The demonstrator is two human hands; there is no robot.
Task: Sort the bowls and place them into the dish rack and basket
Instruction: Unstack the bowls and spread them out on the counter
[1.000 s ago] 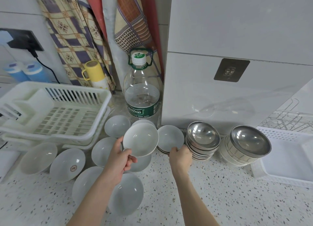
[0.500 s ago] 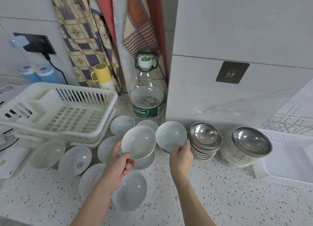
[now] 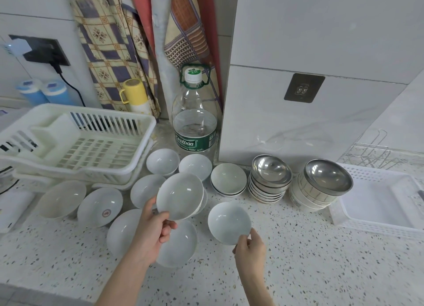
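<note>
My left hand (image 3: pixel 154 228) grips a white bowl (image 3: pixel 180 196) by its rim, tilted, above several white bowls spread on the counter. My right hand (image 3: pixel 249 248) pinches the near rim of a second small white bowl (image 3: pixel 229 222), held just above the counter. A short stack of white bowls (image 3: pixel 228 179) stands behind it. Two stacks of steel bowls (image 3: pixel 270 176) (image 3: pixel 327 179) stand to the right. The white dish rack (image 3: pixel 80 142) is at the left, the white basket (image 3: pixel 378 202) at the right; both hold no bowls.
A large water bottle (image 3: pixel 195 126) stands against the wall behind the bowls. A yellow mug (image 3: pixel 134 94), hanging cloths and a plugged wall socket (image 3: pixel 46 51) are at the back left. A wire rack (image 3: pixel 371 154) sits behind the basket. The speckled counter (image 3: pixel 309 259) stretches in front.
My right hand lifted a white bowl off the short stack and drew it toward me. My left hand kept holding its bowl, shifting slightly.
</note>
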